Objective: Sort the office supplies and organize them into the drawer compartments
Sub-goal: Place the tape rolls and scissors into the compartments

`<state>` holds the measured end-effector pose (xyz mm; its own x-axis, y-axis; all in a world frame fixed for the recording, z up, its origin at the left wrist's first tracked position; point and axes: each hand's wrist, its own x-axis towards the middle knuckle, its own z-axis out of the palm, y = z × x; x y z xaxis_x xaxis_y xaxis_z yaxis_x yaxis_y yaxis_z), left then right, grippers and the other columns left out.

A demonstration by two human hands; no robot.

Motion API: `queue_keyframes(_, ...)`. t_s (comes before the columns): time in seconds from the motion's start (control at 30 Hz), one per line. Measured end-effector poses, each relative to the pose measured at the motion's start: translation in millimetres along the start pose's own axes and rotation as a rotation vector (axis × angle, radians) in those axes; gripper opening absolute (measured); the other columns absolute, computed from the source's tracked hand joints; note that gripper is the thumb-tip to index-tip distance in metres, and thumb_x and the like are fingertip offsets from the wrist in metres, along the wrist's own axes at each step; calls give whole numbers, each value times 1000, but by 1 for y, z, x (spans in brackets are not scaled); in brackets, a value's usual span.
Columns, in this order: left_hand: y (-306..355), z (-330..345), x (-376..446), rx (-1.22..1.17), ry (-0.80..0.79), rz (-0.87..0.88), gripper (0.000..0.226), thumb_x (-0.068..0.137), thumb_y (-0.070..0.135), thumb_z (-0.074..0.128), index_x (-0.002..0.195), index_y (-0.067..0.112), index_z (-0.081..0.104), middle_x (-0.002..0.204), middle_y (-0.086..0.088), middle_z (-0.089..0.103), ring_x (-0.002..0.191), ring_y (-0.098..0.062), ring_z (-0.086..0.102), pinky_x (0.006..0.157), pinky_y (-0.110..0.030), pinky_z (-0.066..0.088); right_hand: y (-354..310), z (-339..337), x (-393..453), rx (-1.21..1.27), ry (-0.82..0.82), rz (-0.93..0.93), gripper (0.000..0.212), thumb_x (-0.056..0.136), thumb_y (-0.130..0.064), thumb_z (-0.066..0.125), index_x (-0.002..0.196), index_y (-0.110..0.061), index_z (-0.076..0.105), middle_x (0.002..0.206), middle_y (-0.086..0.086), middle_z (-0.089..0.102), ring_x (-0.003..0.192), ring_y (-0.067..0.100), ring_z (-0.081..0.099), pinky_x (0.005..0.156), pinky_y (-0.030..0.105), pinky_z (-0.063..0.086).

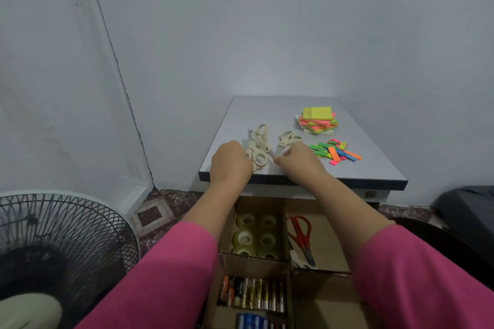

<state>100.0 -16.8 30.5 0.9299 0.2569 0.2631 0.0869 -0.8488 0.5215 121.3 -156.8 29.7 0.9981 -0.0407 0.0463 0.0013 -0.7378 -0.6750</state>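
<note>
Both hands work at the near left part of the table [374, 168], close together over a cluster of cream scissors [258, 145]. The left hand [232, 160] is curled over the handles of the nearest pair; it seems to grip them, though the fingers are hidden behind the knuckles. The right hand [299, 159] pinches something pale and slim, probably a blade end, between thumb and fingertips.

The cream scissors lie in a loose heap, handles pointing different ways; one pair [288, 138] sits just beside the right hand, further back.

To the right, a pile of sticky notes [318, 119] in yellow, pink and green is stacked unevenly, and neon flags [335, 152] lie scattered nearer the front edge.

Below the table, the drawer [331, 238] is open, split by cardboard dividers. One compartment holds tape rolls [255, 234], one nearer holds batteries [251, 294], and the right one holds red scissors [300, 235] with a pale item beside them.

So I judge the job roughly half done: tape and batteries are sorted, while the cream scissors, notes and flags still wait on the table.
</note>
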Motion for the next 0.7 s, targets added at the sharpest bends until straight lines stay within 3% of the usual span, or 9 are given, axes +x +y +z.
queue_keyframes(0.13, -5, 2, -26, -141, 96, 60, 16, 95, 14, 47, 79, 12, 48, 85, -3, 52, 73, -17, 49, 52, -27, 30, 12, -17, -35, 136, -3, -64, 18, 96, -25, 53, 94, -11, 64, 81, 2, 62, 76, 14, 58, 63, 28, 48)
queue_keyframes(0.23, -7, 7, -52, -225, 117, 123, 18, 99, 21, 45, 82, 15, 48, 83, 0, 53, 69, -12, 50, 53, -24, 33, 33, -25, -61, 184, 1, -93, 12, 96, -27, 53, 89, -20, 59, 84, -3, 60, 78, 7, 55, 60, 21, 41)
queue_keyframes(0.47, -24, 47, -112, -242, -31, 304, 11, 98, 23, 46, 88, 24, 48, 87, 12, 49, 73, -2, 49, 59, -15, 37, 107, -31, -111, 181, -84, -8, 9, 93, -23, 56, 87, -20, 62, 86, -1, 63, 80, 13, 58, 65, 22, 44)
queue_keyframes(0.7, -38, 70, -124, -214, -135, 297, 12, 97, 24, 48, 86, 29, 48, 88, 14, 48, 77, -1, 50, 63, -14, 39, 147, -24, -116, -43, -216, 185, 9, 94, -21, 56, 87, -21, 62, 86, -2, 64, 79, 12, 61, 63, 20, 46)
